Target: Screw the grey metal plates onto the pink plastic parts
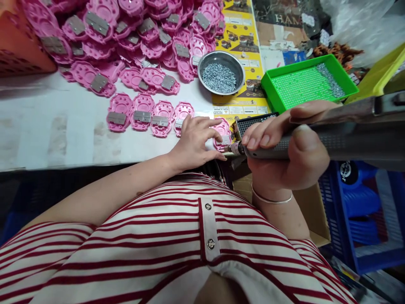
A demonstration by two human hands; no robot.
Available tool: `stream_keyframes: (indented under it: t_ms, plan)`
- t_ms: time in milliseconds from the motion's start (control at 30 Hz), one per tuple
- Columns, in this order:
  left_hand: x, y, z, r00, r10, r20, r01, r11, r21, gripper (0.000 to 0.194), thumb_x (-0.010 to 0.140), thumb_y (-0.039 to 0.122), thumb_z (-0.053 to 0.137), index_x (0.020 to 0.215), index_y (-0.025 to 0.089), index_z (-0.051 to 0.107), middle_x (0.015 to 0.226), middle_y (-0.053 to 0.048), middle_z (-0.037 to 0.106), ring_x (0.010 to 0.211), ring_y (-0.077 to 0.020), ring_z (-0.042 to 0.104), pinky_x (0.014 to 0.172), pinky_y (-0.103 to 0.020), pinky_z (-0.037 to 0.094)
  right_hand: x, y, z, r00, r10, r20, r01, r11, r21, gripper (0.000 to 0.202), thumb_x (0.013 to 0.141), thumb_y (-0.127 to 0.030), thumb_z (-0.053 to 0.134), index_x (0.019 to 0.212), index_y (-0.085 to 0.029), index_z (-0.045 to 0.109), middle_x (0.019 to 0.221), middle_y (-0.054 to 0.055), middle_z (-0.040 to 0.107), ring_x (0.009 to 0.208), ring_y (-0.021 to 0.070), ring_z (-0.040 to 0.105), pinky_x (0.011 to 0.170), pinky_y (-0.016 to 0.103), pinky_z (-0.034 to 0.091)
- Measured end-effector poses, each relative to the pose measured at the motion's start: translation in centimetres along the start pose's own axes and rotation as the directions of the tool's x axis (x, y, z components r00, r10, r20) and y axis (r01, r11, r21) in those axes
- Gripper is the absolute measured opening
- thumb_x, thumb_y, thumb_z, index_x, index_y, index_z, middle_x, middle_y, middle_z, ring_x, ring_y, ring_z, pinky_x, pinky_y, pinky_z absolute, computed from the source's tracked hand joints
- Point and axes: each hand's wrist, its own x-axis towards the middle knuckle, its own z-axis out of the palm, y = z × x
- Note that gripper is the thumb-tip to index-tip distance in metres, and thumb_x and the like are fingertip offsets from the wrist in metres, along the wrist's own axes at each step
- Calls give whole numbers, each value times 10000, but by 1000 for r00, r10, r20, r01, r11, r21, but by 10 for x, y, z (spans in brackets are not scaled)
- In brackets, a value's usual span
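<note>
My right hand (pixel 284 147) is wrapped round a dark grey electric screwdriver (pixel 344 131) that lies almost level, its bit pointing left. The bit's tip meets the lower part of a pink plastic housing (pixel 223 126) at the table's front edge. My left hand (pixel 198 141) steadies this housing, with thumb and fingers curved about its left side and partly covering it. A pink housing (pixel 184 114) with a metal plate lies just behind my left fingers. Further left, several more like it stand in a row, among them a housing (pixel 142 113).
A heap of pink housings (pixel 152 33) fills the back left, beside an orange basket (pixel 25 42). A metal bowl (pixel 202 80) of small screws and a green tray (pixel 272 86) stand behind my hands. A black perforated tray (pixel 253 122) sits near the screwdriver. Below right is a blue crate (pixel 335 236).
</note>
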Motion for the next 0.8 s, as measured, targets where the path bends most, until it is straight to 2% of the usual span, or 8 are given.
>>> stream_keyframes:
  t_ms: [100,200,267,367,433,633,700,800]
  plan:
    - [4,1,3,999,-23,30,20,995,94,669,674,596,854,1213,244,671,1406,-98,627,1323,-373,471,1181,-638,175,-3,2,-5,992,-12,-122,4,998,-70,127,848,-408,623,793,-304,576,498,-78,305,362,85,341,377,248,380]
    - [10,6,5,995,25,97,-40,987,157,682,753,501,820,1327,193,618,1327,-131,672,1327,-387,478,1201,-672,106,-7,2,-15,977,-83,-198,68,995,-78,74,838,-358,631,875,-305,667,499,-81,380,375,78,352,386,251,389]
    - [14,9,6,987,60,151,-87,979,183,603,810,398,782,1345,182,610,1222,-116,722,1286,-355,521,1216,-660,99,-8,-1,-22,968,-82,-238,74,996,-42,127,814,-311,630,917,-290,701,507,-80,447,383,84,392,388,260,407]
    - [18,12,7,976,77,201,-117,974,192,519,867,325,713,1357,190,605,1121,-79,752,1228,-313,562,1230,-639,107,-9,-5,-29,966,9,-258,-4,1000,21,114,775,-256,659,881,-252,702,520,-82,518,402,99,481,422,279,471]
    - [18,11,7,974,67,215,-107,978,180,495,889,327,682,1359,192,605,1131,-73,751,1215,-305,565,1231,-645,104,-9,-7,-32,966,44,-254,-35,999,38,102,758,-252,684,859,-247,696,512,-88,544,402,106,506,429,284,490]
    - [18,5,1,977,46,207,-84,981,174,438,917,305,657,1345,226,612,1259,-49,721,1243,-302,548,1218,-703,26,-9,-2,-34,964,23,-266,-26,1000,-7,104,765,-257,679,864,-281,697,513,-100,553,400,98,506,434,278,511]
    - [21,3,1,982,22,188,-58,980,191,422,919,304,664,1334,237,617,1277,-38,716,1257,-304,541,1213,-715,10,-9,-1,-34,971,27,-236,-43,997,-65,47,784,-272,653,745,-267,679,494,-84,504,407,89,503,448,269,506]
    - [25,1,0,981,7,192,-50,974,220,436,914,325,678,1338,243,615,1303,-34,703,1288,-308,525,1223,-702,20,-10,-3,-34,974,29,-223,-60,989,-132,227,798,-306,624,584,-238,596,495,-61,450,408,76,470,441,263,482]
